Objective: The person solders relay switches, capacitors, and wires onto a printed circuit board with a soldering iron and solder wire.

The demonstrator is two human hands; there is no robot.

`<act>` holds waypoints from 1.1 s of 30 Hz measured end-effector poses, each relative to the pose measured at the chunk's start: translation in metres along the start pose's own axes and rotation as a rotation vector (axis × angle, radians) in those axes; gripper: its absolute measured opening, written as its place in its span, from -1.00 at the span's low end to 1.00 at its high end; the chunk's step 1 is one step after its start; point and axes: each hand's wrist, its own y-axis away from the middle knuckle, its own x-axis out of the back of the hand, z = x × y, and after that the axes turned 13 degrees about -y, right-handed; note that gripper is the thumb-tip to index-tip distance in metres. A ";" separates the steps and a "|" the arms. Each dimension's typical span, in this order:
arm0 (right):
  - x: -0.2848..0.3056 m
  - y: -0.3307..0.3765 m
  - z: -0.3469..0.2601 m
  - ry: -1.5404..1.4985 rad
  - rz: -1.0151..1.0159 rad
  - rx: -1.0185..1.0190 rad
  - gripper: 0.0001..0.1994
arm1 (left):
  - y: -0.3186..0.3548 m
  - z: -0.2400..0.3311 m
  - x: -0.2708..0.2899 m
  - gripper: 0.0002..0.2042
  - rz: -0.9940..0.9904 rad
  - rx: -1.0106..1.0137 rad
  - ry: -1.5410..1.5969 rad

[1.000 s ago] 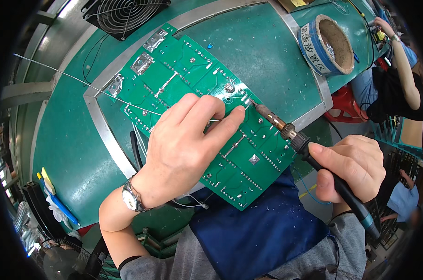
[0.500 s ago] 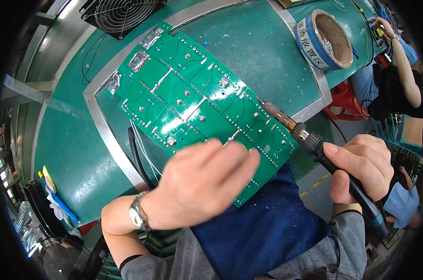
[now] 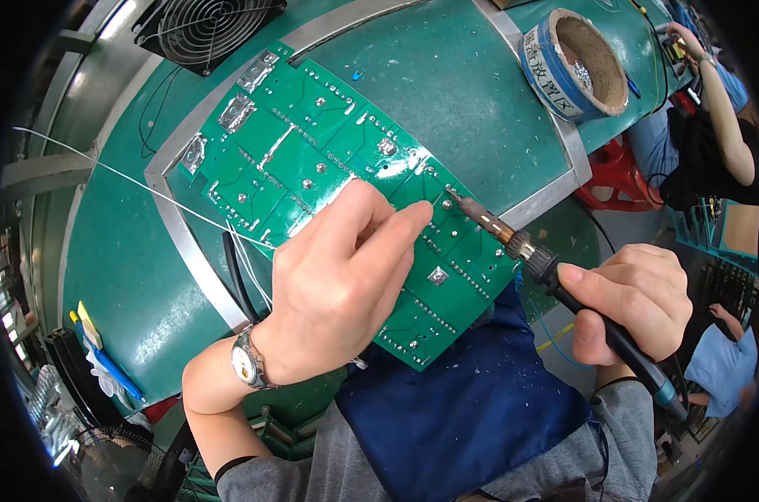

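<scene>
A large green circuit board (image 3: 338,138) lies askew before me, dotted with solder joints. In my right hand (image 3: 630,305) is a soldering iron (image 3: 534,261), gripped by its black handle. Its tip is at or just above the board's right part. My left hand (image 3: 338,268) reaches over the board's middle, thumb and fingertips pinched on a thin solder wire (image 3: 145,188). The wire trails from this hand to the upper left. Those pinching fingertips are close to the iron's tip; whether wire and tip touch is too small to tell.
At the back left stands a black fan (image 3: 208,29) with a wire guard. A round blue-sided pot (image 3: 555,71) holds metal scraps at the back right. White wires (image 3: 250,263) and a black cable run beside the board. Another person's arm (image 3: 727,117) is at the far right.
My left hand has moved up the board toward the iron's tip, and the trailing wire now shows. The iron has shifted slightly left and down. The board appears slightly left in view.
</scene>
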 end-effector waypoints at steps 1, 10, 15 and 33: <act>0.000 -0.002 0.000 0.009 -0.030 -0.010 -0.79 | 0.000 0.000 -0.001 -0.69 -0.033 -0.006 -0.003; -0.005 -0.002 -0.002 0.088 -0.095 0.054 -0.76 | 0.002 -0.001 -0.005 -0.66 -0.043 0.014 0.012; 0.009 0.008 -0.008 0.030 -0.046 0.021 -0.78 | 0.004 0.007 -0.001 -0.65 -0.055 0.029 0.045; 0.001 0.017 -0.006 0.076 -0.018 0.066 -0.77 | 0.000 0.011 -0.012 -0.65 -0.085 -0.027 -0.013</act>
